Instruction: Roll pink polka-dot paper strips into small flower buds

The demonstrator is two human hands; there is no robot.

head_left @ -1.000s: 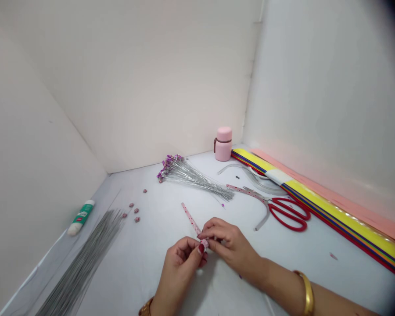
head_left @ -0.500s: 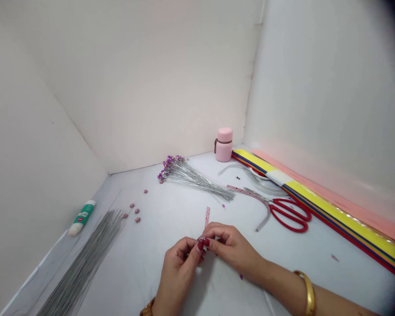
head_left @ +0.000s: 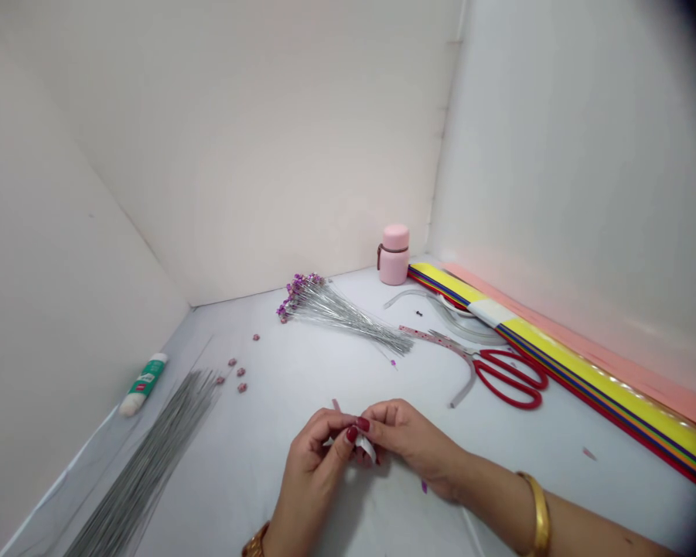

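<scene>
Strip, pink w/ whitish side, 1 pc. Head view, lower ctr., over worktop, betw. L hand & R hand. Fingers, both hands: pinched tog. on strip, thumbnails close; strip's middle hidden. Vs. 0.5 s ago: long tail stood up past R hand; now only short end shows beyond L fingers, whitish length hanging below thumbs. Scissors & bundles unmoved.

Counts: star pcs., loose, pinkish, 5, left of ctr. Scissors, red hdls., 1 pr. Spotted strip, 1, at scissors' blades. Wire bundle, grey, 1, near left; wires too many to count. Purple-tipped bundle, 1, rear ctr. Tube, grn./wht., 1. Bottle, pink, 1, upright. Bangle, gold-col., 1, R wrist.
</scene>
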